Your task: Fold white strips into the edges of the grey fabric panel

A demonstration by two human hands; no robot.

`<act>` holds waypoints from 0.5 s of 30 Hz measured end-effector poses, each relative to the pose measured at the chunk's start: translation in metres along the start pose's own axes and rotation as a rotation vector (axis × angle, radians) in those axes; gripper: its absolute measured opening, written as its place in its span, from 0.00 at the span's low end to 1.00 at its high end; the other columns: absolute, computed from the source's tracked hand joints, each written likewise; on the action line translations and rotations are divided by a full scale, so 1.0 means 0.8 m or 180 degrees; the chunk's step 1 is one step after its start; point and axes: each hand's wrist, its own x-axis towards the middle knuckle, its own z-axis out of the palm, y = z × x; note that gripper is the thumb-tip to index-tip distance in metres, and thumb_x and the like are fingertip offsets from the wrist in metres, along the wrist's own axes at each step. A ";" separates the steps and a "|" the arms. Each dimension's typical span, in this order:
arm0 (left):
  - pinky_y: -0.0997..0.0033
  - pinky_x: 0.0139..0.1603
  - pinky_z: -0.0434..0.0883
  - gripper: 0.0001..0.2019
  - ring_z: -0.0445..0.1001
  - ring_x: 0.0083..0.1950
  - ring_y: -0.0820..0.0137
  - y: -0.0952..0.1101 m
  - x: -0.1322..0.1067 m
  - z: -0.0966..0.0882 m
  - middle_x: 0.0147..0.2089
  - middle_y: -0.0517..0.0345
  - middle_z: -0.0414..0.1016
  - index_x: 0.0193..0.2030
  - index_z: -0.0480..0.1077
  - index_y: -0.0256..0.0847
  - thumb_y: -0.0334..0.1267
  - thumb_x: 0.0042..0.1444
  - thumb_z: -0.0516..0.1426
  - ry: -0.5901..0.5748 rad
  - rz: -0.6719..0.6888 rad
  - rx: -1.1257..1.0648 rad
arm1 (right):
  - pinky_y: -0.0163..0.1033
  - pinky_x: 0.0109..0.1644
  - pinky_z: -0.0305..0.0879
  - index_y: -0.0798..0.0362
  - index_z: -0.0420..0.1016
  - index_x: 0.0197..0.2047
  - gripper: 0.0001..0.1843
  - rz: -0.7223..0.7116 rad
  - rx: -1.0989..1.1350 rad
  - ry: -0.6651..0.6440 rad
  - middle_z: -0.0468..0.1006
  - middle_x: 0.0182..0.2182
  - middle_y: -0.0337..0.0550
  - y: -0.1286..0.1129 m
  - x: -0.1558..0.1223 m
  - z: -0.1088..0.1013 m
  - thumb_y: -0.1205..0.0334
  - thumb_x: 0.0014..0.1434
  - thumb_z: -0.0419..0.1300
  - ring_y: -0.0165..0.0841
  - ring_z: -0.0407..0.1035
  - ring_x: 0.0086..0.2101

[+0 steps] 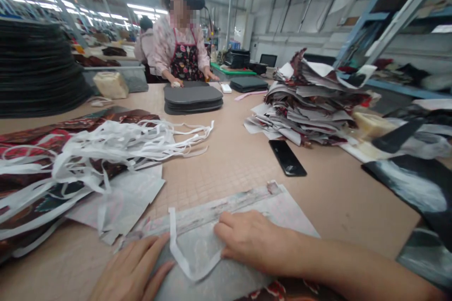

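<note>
Two open hands (192, 254) flat on a grey pad (215, 282), a white paper strip (187, 249) between them

The left hand (130, 270) lies spread at the pad's edge, grasping nothing; the right hand (254, 240) lies flat too, fingertips on translucent film (233, 211) just beside the bent strip. Farther out on the tan worktable (226, 178) lie a black smartphone (287, 158), tangled white strips (106, 150) and a heap of printed offcuts (310, 99); a co-worker (180, 47) stands across it.
</note>
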 end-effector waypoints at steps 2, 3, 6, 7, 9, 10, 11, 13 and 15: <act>0.68 0.40 0.68 0.16 0.72 0.40 0.65 0.005 0.002 -0.005 0.41 0.55 0.73 0.46 0.68 0.40 0.48 0.65 0.47 -0.0138 -0.0185 -0.0175 | 0.38 0.23 0.46 0.56 0.66 0.36 0.06 0.0076 -0.0006 -0.0173 0.70 0.34 0.42 0.001 0.000 0.002 0.66 0.58 0.61 0.31 0.63 0.27; 0.68 0.40 0.69 0.14 0.71 0.40 0.65 0.008 0.003 -0.008 0.41 0.55 0.72 0.45 0.68 0.41 0.46 0.64 0.48 -0.0259 -0.0302 -0.0302 | 0.37 0.24 0.47 0.56 0.66 0.36 0.04 0.0107 -0.0002 -0.0223 0.71 0.34 0.41 0.002 0.000 0.004 0.72 0.58 0.59 0.31 0.64 0.27; 0.64 0.40 0.68 0.09 0.69 0.40 0.64 0.015 0.005 -0.012 0.41 0.54 0.69 0.44 0.68 0.41 0.40 0.63 0.51 -0.0654 -0.0628 -0.0635 | 0.37 0.25 0.48 0.56 0.67 0.34 0.12 0.0164 0.0015 -0.0163 0.71 0.32 0.41 0.004 0.000 0.016 0.82 0.55 0.51 0.30 0.64 0.26; 0.62 0.40 0.68 0.08 0.68 0.40 0.63 0.016 0.006 -0.013 0.41 0.53 0.69 0.45 0.68 0.41 0.38 0.63 0.51 -0.0769 -0.0692 -0.0725 | 0.37 0.25 0.48 0.56 0.67 0.34 0.11 0.0195 0.0026 -0.0138 0.71 0.31 0.42 0.006 0.001 0.020 0.81 0.55 0.51 0.30 0.64 0.25; 0.59 0.40 0.67 0.08 0.66 0.41 0.62 0.018 0.006 -0.013 0.41 0.52 0.67 0.46 0.67 0.40 0.35 0.62 0.52 -0.0878 -0.0767 -0.0863 | 0.37 0.25 0.48 0.56 0.67 0.32 0.09 0.0220 0.0103 -0.0122 0.71 0.30 0.42 0.008 0.002 0.027 0.79 0.54 0.52 0.31 0.64 0.25; 0.58 0.40 0.67 0.08 0.66 0.41 0.61 0.019 0.006 -0.013 0.42 0.52 0.67 0.46 0.67 0.39 0.35 0.62 0.52 -0.0899 -0.0786 -0.0921 | 0.37 0.25 0.49 0.56 0.67 0.32 0.07 0.0202 0.0202 -0.0134 0.71 0.29 0.42 0.009 0.002 0.028 0.77 0.53 0.54 0.31 0.65 0.25; 0.58 0.40 0.66 0.08 0.65 0.41 0.61 0.019 0.006 -0.013 0.42 0.52 0.67 0.46 0.67 0.39 0.34 0.61 0.53 -0.0906 -0.0805 -0.0971 | 0.37 0.26 0.50 0.56 0.67 0.31 0.06 0.0188 0.0331 -0.0155 0.71 0.28 0.42 0.010 0.003 0.028 0.76 0.53 0.54 0.31 0.65 0.25; 0.57 0.41 0.65 0.09 0.64 0.42 0.60 0.020 0.006 -0.013 0.43 0.51 0.66 0.47 0.66 0.39 0.35 0.60 0.54 -0.0871 -0.0857 -0.1021 | 0.36 0.27 0.52 0.55 0.66 0.31 0.05 0.0223 0.0577 -0.0122 0.71 0.27 0.40 0.012 0.003 0.025 0.75 0.54 0.55 0.31 0.65 0.26; 0.57 0.41 0.65 0.09 0.63 0.42 0.60 0.021 0.006 -0.014 0.42 0.51 0.66 0.47 0.66 0.39 0.35 0.60 0.55 -0.0854 -0.0880 -0.1027 | 0.35 0.29 0.55 0.55 0.67 0.34 0.04 0.0310 0.0687 -0.0050 0.72 0.30 0.40 0.014 0.004 0.020 0.72 0.56 0.58 0.32 0.66 0.28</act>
